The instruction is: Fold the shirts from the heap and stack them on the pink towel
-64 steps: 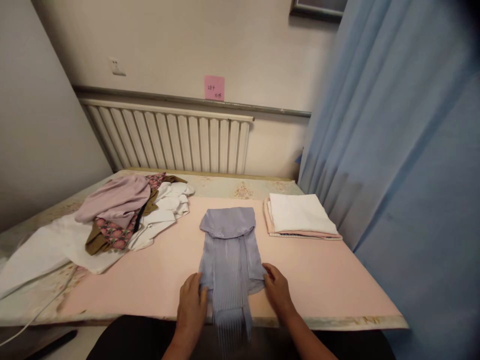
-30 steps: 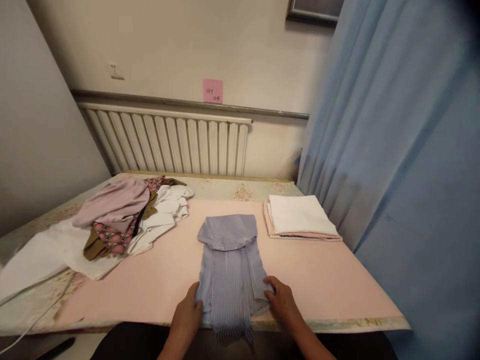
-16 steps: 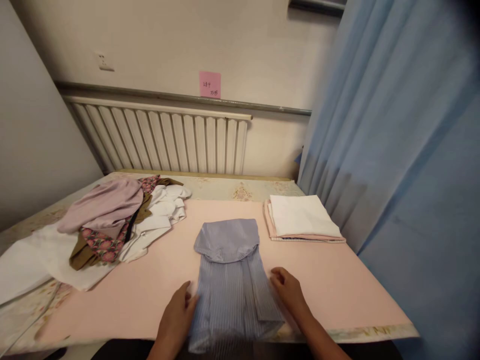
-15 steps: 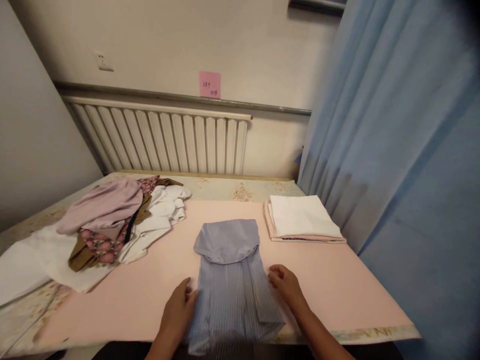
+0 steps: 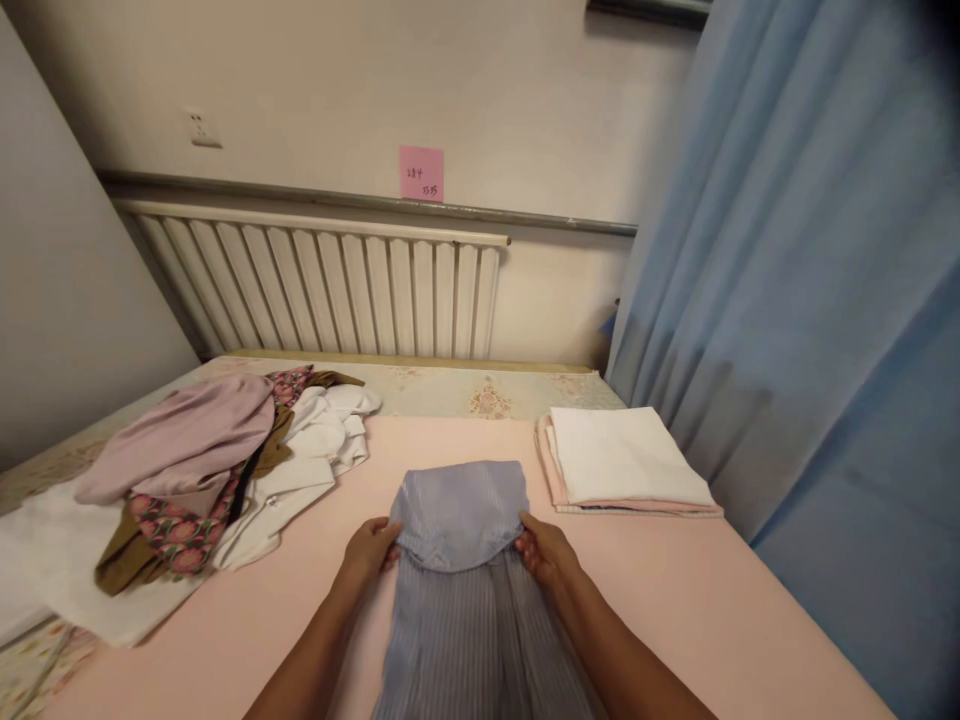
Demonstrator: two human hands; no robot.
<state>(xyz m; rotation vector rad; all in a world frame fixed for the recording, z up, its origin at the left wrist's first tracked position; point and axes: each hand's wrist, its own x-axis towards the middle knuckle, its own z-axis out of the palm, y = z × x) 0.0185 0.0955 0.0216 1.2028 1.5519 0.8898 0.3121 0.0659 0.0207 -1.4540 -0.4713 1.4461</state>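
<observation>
A blue striped garment [image 5: 465,510], partly folded into a long strip, lies in front of me on a pink sheet [image 5: 645,590]. Its far end is turned back over the rest as a rounded flap. My left hand [image 5: 373,548] pinches the flap's left edge between thumb and fingers. On the opposite side my right hand [image 5: 544,548] grips the flap's right edge the same way. The garment's near end runs out of the bottom of the view.
To the left is a loose heap of clothes [image 5: 187,440], mauve, floral, brown and white. A neat folded stack [image 5: 626,455] with white on top lies at the right. Behind are a radiator [image 5: 330,285] and wall; a blue curtain [image 5: 787,250] hangs right.
Both hands moved forward from beside the garment's lower part and closed on the flap's two edges. The view has shifted slightly.
</observation>
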